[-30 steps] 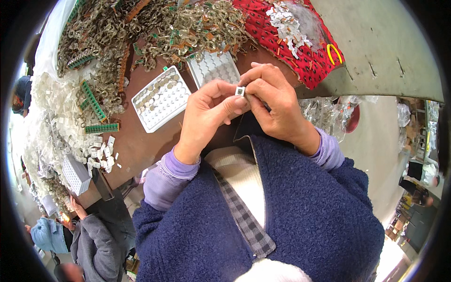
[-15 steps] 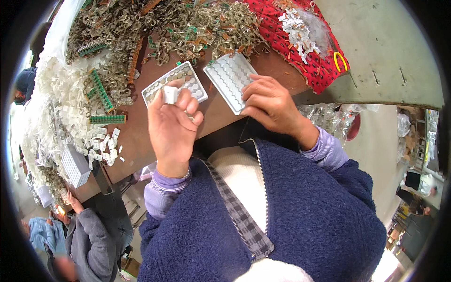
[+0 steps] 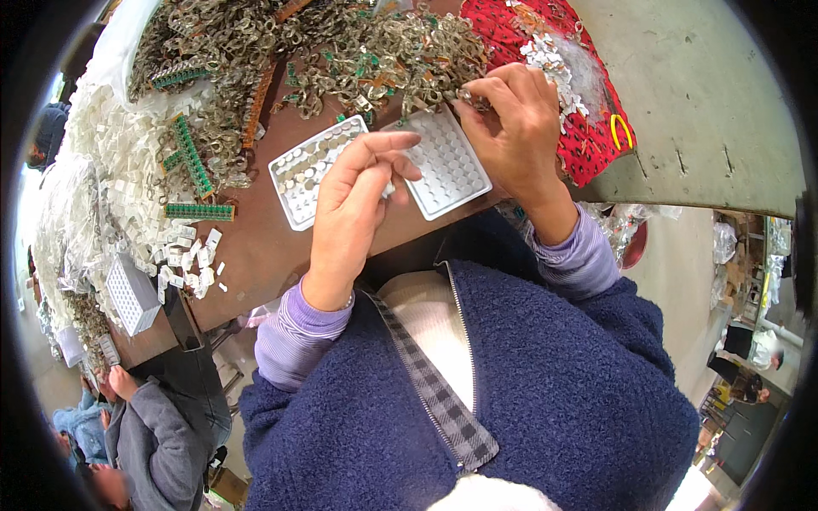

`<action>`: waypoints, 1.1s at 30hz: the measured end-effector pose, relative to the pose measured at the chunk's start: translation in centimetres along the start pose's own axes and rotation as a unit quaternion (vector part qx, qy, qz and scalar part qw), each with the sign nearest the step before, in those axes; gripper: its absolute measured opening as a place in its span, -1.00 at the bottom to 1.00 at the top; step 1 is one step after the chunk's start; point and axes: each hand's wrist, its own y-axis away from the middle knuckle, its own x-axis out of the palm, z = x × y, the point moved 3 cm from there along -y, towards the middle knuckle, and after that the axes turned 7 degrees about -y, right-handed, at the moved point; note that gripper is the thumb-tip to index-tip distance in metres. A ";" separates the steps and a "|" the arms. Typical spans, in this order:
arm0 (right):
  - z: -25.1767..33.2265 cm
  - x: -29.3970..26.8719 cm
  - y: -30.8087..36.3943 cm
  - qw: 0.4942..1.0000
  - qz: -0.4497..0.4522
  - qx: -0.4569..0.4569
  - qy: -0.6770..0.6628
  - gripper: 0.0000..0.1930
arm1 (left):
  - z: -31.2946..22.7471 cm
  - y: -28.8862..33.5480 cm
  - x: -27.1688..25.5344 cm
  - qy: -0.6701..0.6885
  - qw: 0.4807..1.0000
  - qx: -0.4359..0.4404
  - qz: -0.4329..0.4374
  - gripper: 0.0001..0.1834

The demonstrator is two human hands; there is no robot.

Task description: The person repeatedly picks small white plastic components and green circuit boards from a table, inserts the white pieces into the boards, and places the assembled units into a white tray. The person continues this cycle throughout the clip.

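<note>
My left hand (image 3: 354,200) hovers between two shallow white trays, palm turned inward. Its index finger stretches to the right while the other fingers curl around a small white plastic piece (image 3: 388,189), mostly hidden. The left tray (image 3: 296,223) holds loose round silvery discs like button cells. In the right tray (image 3: 464,201), round pale discs or pockets run in rows. Above that tray's far right corner, my right hand (image 3: 520,128) has thumb and fingers pinched together. Something small and shiny shows at its fingertips, too small to name.
A heap of metal rings and clasps (image 3: 358,51) covers the table's far side. White plastic pieces (image 3: 94,162) pile at left, beside green strips (image 3: 198,212) and a white block with holes (image 3: 133,294). Red cloth (image 3: 588,157) lies at right. Another person (image 3: 158,434) works at lower left.
My left hand has moved right and turned its palm inward. My right hand has gone from the right tray's edge up toward the metal heap. The right tray sits at a different angle.
</note>
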 end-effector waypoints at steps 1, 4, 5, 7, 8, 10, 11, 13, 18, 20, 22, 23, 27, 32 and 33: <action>0.2 -0.5 0.4 1.000 0.010 -0.009 -0.008 -0.78 | -0.1 -0.6 0.6 -0.069 0.995 0.068 -0.016 -0.68; 1.2 -1.8 1.7 0.998 0.025 -0.036 -0.033 -0.70 | 0.3 -1.8 3.3 -0.278 0.936 0.202 -0.079 -0.67; 1.5 -2.0 2.0 0.998 0.022 -0.048 -0.042 -0.70 | 0.4 -2.1 3.8 -0.289 0.929 0.213 -0.086 -0.69; 2.2 -1.9 2.4 0.995 0.015 -0.072 -0.062 -0.68 | 0.2 -2.4 4.3 -0.319 0.904 0.266 -0.100 -0.73; 2.2 -1.9 2.5 0.993 0.003 -0.054 -0.107 -0.68 | 0.3 -2.4 4.0 -0.286 0.919 0.243 -0.122 -0.82; 2.0 -1.4 2.3 0.979 -0.010 0.000 -0.205 -0.68 | 0.4 -1.9 2.5 -0.142 0.973 0.134 -0.120 -0.83; 2.0 -1.1 2.2 0.969 -0.005 0.028 -0.245 -0.68 | 0.7 -1.5 1.7 -0.076 0.987 0.065 -0.130 -0.84; 2.5 -0.6 2.1 0.954 0.021 0.019 -0.298 -0.67 | 0.5 -0.6 0.9 -0.091 0.982 0.102 -0.128 -0.83; 4.5 0.2 2.2 0.946 0.052 -0.032 -0.320 -0.74 | 0.3 1.7 -0.9 -0.219 0.935 0.206 -0.189 -0.81; 5.1 0.6 2.3 0.938 0.083 -0.051 -0.333 -0.81 | 0.2 2.4 -1.7 -0.260 0.922 0.226 -0.178 -0.80; 5.3 0.8 2.1 0.935 0.082 -0.017 -0.345 -0.82 | 0.1 3.0 -2.4 -0.294 0.906 0.251 -0.172 -0.79; 5.6 0.9 1.9 0.929 0.081 -0.003 -0.360 -0.82 | 0.0 3.3 -2.9 -0.316 0.895 0.262 -0.176 -0.79; 7.9 1.9 0.4 0.948 0.121 -0.081 -0.284 -0.83 | -0.5 4.1 -4.4 -0.334 0.884 0.269 -0.186 -0.81; 9.7 3.2 -0.4 0.949 0.157 -0.121 -0.246 -0.85 | -0.6 4.2 -5.6 -0.316 0.889 0.290 -0.161 -0.81; 9.7 3.3 -0.4 0.948 0.168 -0.119 -0.241 -0.86 | -0.6 4.3 -6.0 -0.307 0.896 0.283 -0.152 -0.80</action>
